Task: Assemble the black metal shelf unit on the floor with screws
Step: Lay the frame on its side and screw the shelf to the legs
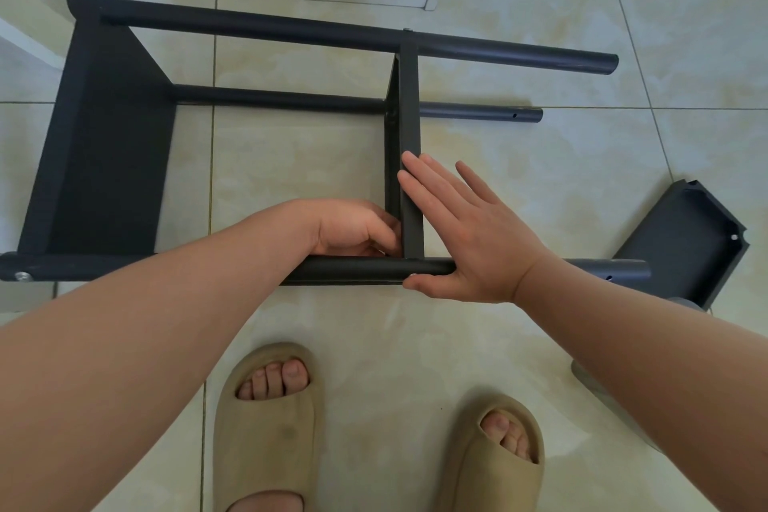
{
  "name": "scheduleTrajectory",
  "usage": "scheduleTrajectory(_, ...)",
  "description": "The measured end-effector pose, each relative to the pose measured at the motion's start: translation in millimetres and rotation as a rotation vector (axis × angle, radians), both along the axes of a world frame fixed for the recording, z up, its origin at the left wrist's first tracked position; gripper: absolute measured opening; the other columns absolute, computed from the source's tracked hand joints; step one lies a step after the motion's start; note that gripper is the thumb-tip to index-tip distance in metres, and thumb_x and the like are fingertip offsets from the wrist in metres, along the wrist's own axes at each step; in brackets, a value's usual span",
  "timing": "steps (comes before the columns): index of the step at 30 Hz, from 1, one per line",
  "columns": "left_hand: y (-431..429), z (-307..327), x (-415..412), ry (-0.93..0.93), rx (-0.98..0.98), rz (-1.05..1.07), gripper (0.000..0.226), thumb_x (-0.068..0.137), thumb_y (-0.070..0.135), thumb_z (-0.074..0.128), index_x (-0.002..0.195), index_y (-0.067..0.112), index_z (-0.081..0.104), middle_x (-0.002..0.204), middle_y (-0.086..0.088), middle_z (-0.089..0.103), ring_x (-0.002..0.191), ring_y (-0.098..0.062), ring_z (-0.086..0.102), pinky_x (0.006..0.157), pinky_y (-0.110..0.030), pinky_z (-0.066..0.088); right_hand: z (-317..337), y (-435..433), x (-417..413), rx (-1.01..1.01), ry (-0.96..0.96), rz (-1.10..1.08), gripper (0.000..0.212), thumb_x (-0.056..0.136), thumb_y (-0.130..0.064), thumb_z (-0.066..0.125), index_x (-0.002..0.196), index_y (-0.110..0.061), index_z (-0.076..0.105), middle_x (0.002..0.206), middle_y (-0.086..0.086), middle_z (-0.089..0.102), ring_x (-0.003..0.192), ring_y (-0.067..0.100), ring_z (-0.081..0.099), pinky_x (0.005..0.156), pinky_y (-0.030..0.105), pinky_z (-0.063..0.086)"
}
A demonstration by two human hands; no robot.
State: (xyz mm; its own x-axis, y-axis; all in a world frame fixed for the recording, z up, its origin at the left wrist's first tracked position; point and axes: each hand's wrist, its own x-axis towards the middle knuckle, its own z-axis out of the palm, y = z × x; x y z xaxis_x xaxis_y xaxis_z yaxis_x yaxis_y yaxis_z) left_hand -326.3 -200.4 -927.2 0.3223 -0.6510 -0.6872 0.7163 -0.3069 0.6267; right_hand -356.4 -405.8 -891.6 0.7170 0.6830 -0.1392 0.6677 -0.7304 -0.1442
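Beige slippers stand on the tiled floor beneath both forearms. Beyond them the black shelf unit lies on its side: the right hand, fingers straight, rests flat against the middle shelf, thumb under the near pole, while the left hand curls its fingers into the corner beside it, any contents hidden. Right of the right wrist, a loose shelf tray lies hollow side up.

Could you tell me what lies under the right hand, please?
The right hand lies flat on the edge of the middle shelf and on the near tube. Where they meet is hidden by the palm.
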Motion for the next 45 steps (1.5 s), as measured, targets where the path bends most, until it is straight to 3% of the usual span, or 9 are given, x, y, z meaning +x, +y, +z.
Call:
scheduleTrajectory(6,0.2,2.2,0.3,-0.015,-0.027,0.007,0.027,0.090,-0.018,0.042,0.095,0.000,0.063,0.071,-0.006,0.070,0.060,-0.013,0.067,0.058,-0.021,0.052,0.7,0.2,0.5,-0.009,0.009,-0.001,0.106,0.087,-0.079,0.037,0.162,-0.008,0.012,0.171,0.006,0.002,0.157,0.020,-0.003,0.126,0.051,0.011)
scheduleTrajectory(11,-0.6,-1.4,1.5,0.033,-0.010,0.034,0.023,0.092,-0.008,0.045,0.102,-0.002,0.065,0.090,-0.013,0.071,0.076,-0.021,0.069,0.072,-0.030,0.055,0.4,0.3,0.4,0.002,0.001,0.000,0.106,0.087,-0.079,0.038,0.162,-0.007,0.013,0.171,0.006,0.003,0.157,0.021,-0.001,0.126,0.051,0.011)
scheduleTrajectory(14,-1.5,2.5,0.3,0.003,0.062,-0.068,0.019,0.096,0.005,0.050,0.098,0.005,0.069,0.084,-0.009,0.068,0.074,-0.020,0.064,0.071,-0.032,0.052,-0.4,0.2,0.2,0.002,0.000,0.000,0.106,0.087,-0.079,0.038,0.162,-0.008,0.012,0.171,0.006,0.003,0.157,0.021,-0.001,0.126,0.051,0.011)
scheduleTrajectory(16,-1.3,3.4,-0.2,-0.050,0.100,-0.074,0.019,0.093,0.004,0.056,0.107,-0.002,0.066,0.086,-0.012,0.068,0.073,-0.020,0.065,0.068,-0.029,0.054,-0.5,0.1,0.1,0.010,-0.005,-0.001,0.106,0.087,-0.078,0.038,0.161,-0.007,0.014,0.170,0.007,0.004,0.157,0.021,0.000,0.126,0.051,0.011)
scheduleTrajectory(19,0.3,-1.7,-0.8,-0.062,0.084,-0.041,0.047,0.079,0.006,0.063,0.121,-0.015,0.058,0.103,-0.024,0.065,0.087,-0.028,0.066,0.083,-0.033,0.055,-0.5,0.0,0.0,0.016,-0.010,0.000,0.106,0.086,-0.078,0.039,0.161,-0.007,0.015,0.170,0.007,0.005,0.157,0.022,0.001,0.126,0.051,0.012)
scheduleTrajectory(21,0.5,-3.5,-1.1,-0.062,0.061,-0.027,0.038,0.088,-0.003,0.058,0.122,-0.018,0.056,0.108,-0.027,0.062,0.086,-0.027,0.066,0.082,-0.031,0.056,-0.6,0.0,0.0,0.017,-0.010,0.000,0.106,0.086,-0.077,0.040,0.161,-0.007,0.015,0.170,0.007,0.005,0.157,0.022,0.001,0.126,0.051,0.013)
scheduleTrajectory(33,0.3,1.4,0.5,0.018,-0.038,0.036,0.026,0.090,-0.017,0.043,0.097,-0.001,0.062,0.081,-0.012,0.070,0.069,-0.019,0.071,0.065,-0.027,0.057,-0.7,0.0,0.3,0.008,-0.004,0.000,0.106,0.087,-0.079,0.038,0.162,-0.008,0.013,0.171,0.006,0.003,0.157,0.021,-0.001,0.127,0.050,0.011)
scheduleTrajectory(40,-1.0,1.8,-0.7,-0.050,0.094,-0.034,0.020,0.096,0.003,0.052,0.109,-0.002,0.067,0.097,-0.013,0.070,0.082,-0.019,0.069,0.080,-0.030,0.056,-1.4,0.0,0.3,-0.002,-0.002,0.000,0.107,0.087,-0.079,0.038,0.162,-0.008,0.012,0.171,0.006,0.002,0.157,0.021,-0.002,0.126,0.051,0.011)
scheduleTrajectory(45,1.6,-2.5,-0.5,-0.053,0.082,-0.010,0.044,0.084,0.001,0.062,0.123,-0.020,0.054,0.108,-0.029,0.061,0.096,-0.034,0.061,0.094,-0.040,0.051,-1.1,-0.2,-0.1,0.022,-0.010,-0.002,0.106,0.087,-0.078,0.040,0.161,-0.007,0.014,0.170,0.007,0.005,0.157,0.022,0.001,0.126,0.052,0.013)
